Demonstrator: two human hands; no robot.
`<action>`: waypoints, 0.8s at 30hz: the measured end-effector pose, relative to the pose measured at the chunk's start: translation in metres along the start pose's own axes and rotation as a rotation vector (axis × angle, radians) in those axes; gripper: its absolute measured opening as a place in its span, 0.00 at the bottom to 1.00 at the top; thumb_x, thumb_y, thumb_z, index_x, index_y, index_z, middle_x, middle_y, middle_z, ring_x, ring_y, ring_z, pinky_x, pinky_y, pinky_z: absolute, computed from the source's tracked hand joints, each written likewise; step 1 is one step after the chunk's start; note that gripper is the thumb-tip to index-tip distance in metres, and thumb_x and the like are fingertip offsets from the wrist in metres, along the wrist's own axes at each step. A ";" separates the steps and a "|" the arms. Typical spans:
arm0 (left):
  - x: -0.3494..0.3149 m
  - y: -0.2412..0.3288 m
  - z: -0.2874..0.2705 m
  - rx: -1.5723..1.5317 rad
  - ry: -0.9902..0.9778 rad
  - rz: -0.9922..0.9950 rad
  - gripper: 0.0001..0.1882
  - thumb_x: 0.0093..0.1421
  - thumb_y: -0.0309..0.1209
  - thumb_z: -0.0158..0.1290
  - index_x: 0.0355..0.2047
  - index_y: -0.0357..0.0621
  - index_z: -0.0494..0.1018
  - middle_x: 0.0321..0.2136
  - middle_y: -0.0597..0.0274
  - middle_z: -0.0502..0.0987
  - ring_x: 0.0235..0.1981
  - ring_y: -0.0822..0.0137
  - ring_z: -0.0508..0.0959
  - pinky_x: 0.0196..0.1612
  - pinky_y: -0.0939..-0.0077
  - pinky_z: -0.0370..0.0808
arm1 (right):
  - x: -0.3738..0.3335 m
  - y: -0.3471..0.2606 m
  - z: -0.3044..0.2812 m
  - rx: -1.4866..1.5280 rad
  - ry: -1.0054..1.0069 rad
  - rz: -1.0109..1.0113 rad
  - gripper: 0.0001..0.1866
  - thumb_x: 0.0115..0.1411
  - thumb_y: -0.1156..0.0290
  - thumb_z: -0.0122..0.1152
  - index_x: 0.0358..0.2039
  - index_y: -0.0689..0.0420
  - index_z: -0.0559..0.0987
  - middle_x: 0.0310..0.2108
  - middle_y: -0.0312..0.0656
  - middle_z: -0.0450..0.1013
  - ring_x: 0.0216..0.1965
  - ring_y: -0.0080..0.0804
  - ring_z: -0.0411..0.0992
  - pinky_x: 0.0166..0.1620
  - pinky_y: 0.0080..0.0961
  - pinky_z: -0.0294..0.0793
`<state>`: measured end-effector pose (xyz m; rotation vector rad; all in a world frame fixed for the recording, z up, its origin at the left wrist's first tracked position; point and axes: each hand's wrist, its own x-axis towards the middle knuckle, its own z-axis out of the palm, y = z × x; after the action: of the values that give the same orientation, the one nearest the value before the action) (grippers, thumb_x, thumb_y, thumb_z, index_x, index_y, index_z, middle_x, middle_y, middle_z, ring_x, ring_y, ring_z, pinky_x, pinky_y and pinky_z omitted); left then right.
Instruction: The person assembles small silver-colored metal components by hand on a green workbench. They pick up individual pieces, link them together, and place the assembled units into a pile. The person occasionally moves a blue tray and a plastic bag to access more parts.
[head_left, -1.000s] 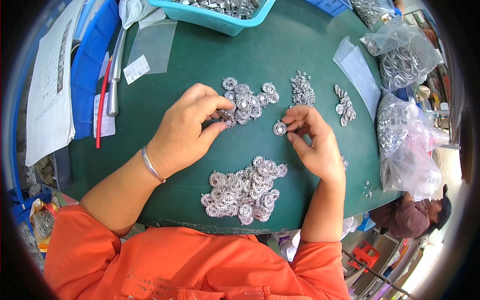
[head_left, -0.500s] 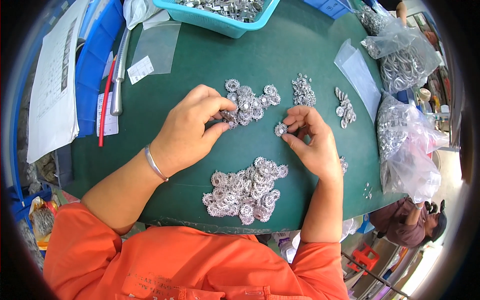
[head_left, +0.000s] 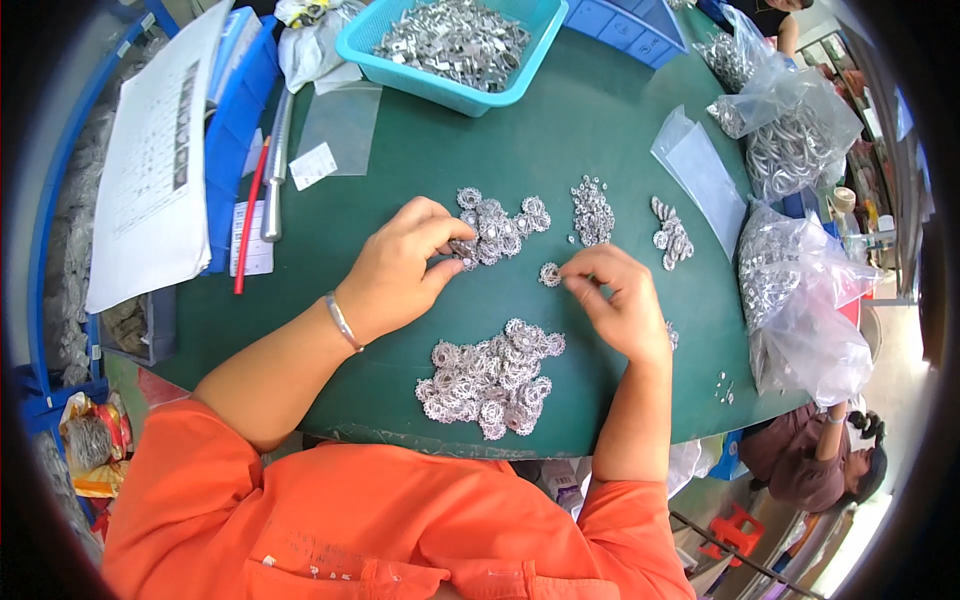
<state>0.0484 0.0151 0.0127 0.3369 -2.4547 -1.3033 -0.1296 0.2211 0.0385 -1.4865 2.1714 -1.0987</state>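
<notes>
My left hand (head_left: 400, 258) is closed, its thumb and fingertips pinching a silver openwork ornament (head_left: 463, 248) at the left edge of the upper pile of ornaments (head_left: 492, 228). To the right, the thumb and forefinger of my right hand (head_left: 618, 302) are pressed together, hiding whatever they may hold. Their tips come right up to a single round openwork ornament (head_left: 549, 274) on the green table. Beyond that hand lies a heap of tiny silver parts (head_left: 593, 212). A larger pile of lacy silver ornaments (head_left: 492, 378) sits closer to me.
Far on the table stands a turquoise basket (head_left: 478, 101) of metal pieces, beside a blue bin (head_left: 625, 35). Longish silver parts (head_left: 673, 235) lie right. Plastic bags of metal parts (head_left: 790, 290) line the right edge. A red pencil (head_left: 250, 220) and metal rod (head_left: 275, 190) lie left.
The whole view has shifted slightly. My right hand's fingers have come together in a pinch beside the single ornament. My left hand keeps its hold at the upper pile.
</notes>
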 end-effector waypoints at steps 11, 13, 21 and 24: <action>0.005 -0.006 0.007 -0.005 0.117 0.038 0.10 0.53 0.19 0.61 0.36 0.38 0.75 0.33 0.60 0.73 0.30 0.69 0.77 0.35 0.77 0.76 | 0.003 -0.009 0.016 0.067 0.019 0.253 0.10 0.51 0.79 0.69 0.34 0.61 0.79 0.29 0.42 0.75 0.30 0.31 0.74 0.35 0.25 0.74; 0.007 -0.007 0.006 -0.011 0.149 0.057 0.10 0.55 0.20 0.60 0.37 0.38 0.75 0.30 0.60 0.74 0.27 0.68 0.78 0.34 0.77 0.76 | -0.009 -0.018 0.024 0.335 0.067 0.293 0.08 0.52 0.79 0.69 0.33 0.62 0.78 0.27 0.40 0.76 0.27 0.25 0.73 0.32 0.23 0.73; 0.018 0.005 0.012 0.406 0.013 0.205 0.33 0.47 0.39 0.69 0.52 0.47 0.71 0.54 0.52 0.66 0.56 0.49 0.66 0.57 0.56 0.66 | -0.009 -0.045 0.023 -0.008 -0.033 -0.077 0.11 0.53 0.81 0.62 0.38 0.62 0.80 0.35 0.47 0.74 0.37 0.49 0.73 0.41 0.36 0.74; 0.023 -0.010 0.025 0.481 0.026 0.240 0.36 0.46 0.43 0.68 0.54 0.47 0.69 0.57 0.50 0.63 0.59 0.46 0.63 0.60 0.50 0.60 | 0.025 -0.016 0.042 -0.306 0.156 -0.189 0.17 0.51 0.83 0.58 0.44 0.60 0.78 0.43 0.47 0.73 0.45 0.50 0.72 0.47 0.38 0.72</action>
<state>0.0174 0.0201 -0.0047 0.1627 -2.6646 -0.6015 -0.1042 0.1778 0.0260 -1.8245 2.4344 -1.0027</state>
